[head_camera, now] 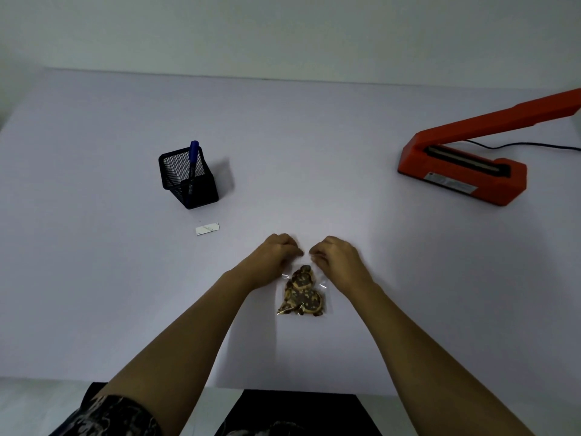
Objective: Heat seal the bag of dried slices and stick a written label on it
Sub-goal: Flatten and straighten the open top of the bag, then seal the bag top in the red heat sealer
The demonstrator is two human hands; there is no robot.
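The bag point(301, 292) is lying on the table point(314, 136) before me; the label point(207, 228) is lying to its left, the pen point(193, 157) standing in its holder point(201, 190) behind that; the sealer point(462, 166) is sitting far right.

I seem to be working over a small packing station, more workroom than home: a plain white table point(94, 278) against a blank wall point(283, 26), an orange heat sealer point(462, 171) (black cord point(534, 146) trailing off) and a mesh pen holder point(188, 180).
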